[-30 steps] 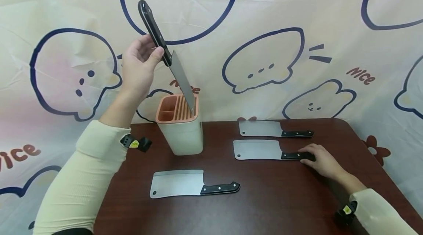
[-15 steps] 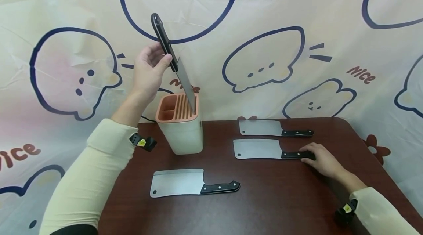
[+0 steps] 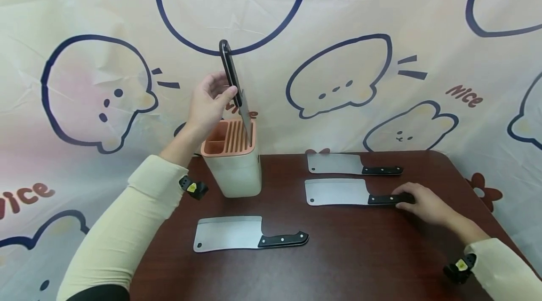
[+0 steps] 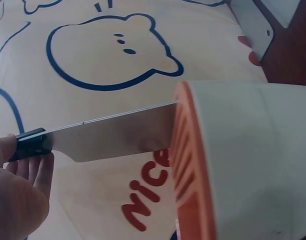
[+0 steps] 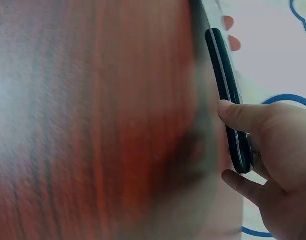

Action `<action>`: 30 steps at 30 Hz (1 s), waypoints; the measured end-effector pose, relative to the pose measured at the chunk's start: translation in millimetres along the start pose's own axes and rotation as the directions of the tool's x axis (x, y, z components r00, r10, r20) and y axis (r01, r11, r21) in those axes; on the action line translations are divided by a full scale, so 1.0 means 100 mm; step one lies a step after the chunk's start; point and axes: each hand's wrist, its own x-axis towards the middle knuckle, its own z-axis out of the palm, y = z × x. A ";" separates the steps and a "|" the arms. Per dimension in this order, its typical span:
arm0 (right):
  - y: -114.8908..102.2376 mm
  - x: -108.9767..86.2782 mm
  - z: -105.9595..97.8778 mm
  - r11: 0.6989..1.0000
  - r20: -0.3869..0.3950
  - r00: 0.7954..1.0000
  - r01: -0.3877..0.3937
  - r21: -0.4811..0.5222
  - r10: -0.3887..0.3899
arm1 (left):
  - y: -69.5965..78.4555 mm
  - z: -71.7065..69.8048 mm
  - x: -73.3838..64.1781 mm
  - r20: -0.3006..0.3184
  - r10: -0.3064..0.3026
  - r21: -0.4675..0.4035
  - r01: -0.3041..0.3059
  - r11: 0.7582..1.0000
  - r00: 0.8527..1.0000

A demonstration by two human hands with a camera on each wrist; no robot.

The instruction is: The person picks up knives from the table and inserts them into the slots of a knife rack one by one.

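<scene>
My left hand pinches the black handle of a cleaver between thumb and fingers. Handle up and slightly tilted, this cleaver has its lower blade in the rightmost slot of the knife block, a pale holder with an orange slotted top. The left wrist view shows the rest of its blade standing out of the slot. Over at the right, my right hand grips the handle end of a second cleaver, its blade pointing left. In the right wrist view, thumb and fingers are around that black handle.
Behind the right-hand cleaver lies another cleaver near the table's back edge. One more cleaver lies in front of the block, handle to the right. A printed cloth hangs behind the brown table.
My left hand has moved down and right, sinking the cleaver deeper into the slot and bringing it more upright. My right hand and its cleaver have shifted slightly right.
</scene>
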 end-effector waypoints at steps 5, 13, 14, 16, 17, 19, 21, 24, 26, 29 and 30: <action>0.00 -0.05 -0.19 1.000 0.022 1.000 -0.007 0.020 0.007 | -0.10 0.05 -0.03 0.037 0.000 0.004 0.000 1.000 0.999; -0.04 -0.11 -0.47 0.994 0.078 0.997 -0.034 0.103 0.026 | -0.22 0.13 -0.09 0.089 -0.045 0.031 0.042 0.999 0.995; -0.04 -0.12 -0.49 0.992 0.072 0.997 -0.029 0.119 0.021 | -0.24 0.14 -0.10 0.093 -0.050 0.030 0.047 0.998 0.994; -0.05 -0.15 -0.53 0.987 0.054 0.999 -0.015 0.158 0.007 | -0.27 0.15 -0.11 0.100 -0.060 0.042 0.056 0.998 0.993; -0.06 -0.16 -0.55 0.981 0.042 0.999 -0.016 0.194 0.008 | -0.29 0.15 -0.12 0.105 -0.067 0.045 0.062 0.997 0.992; -0.06 -0.17 -0.58 0.966 0.015 1.000 0.000 0.259 -0.004 | -0.33 0.16 -0.13 0.117 -0.075 0.059 0.068 0.996 0.990; -0.06 -0.18 -0.60 0.947 -0.002 1.000 0.019 0.320 -0.019 | -0.36 0.16 -0.15 0.127 -0.079 0.072 0.070 0.995 0.989; -0.08 -0.18 -0.64 0.923 -0.027 0.999 0.039 0.383 -0.031 | -0.40 0.16 -0.18 0.140 -0.075 0.064 0.067 0.996 0.987; -0.10 -0.19 -0.66 0.915 -0.044 0.998 0.052 0.401 -0.037 | -0.41 0.16 -0.19 0.150 -0.070 0.052 0.062 0.997 0.986; -0.14 -0.20 -0.71 0.905 -0.081 0.996 0.055 0.421 -0.023 | -0.43 0.16 -0.21 0.159 -0.068 0.051 0.060 0.997 0.985; -0.16 -0.21 -0.72 0.899 -0.095 0.995 0.057 0.433 -0.018 | -0.44 0.16 -0.22 0.159 -0.068 0.056 0.060 0.997 0.985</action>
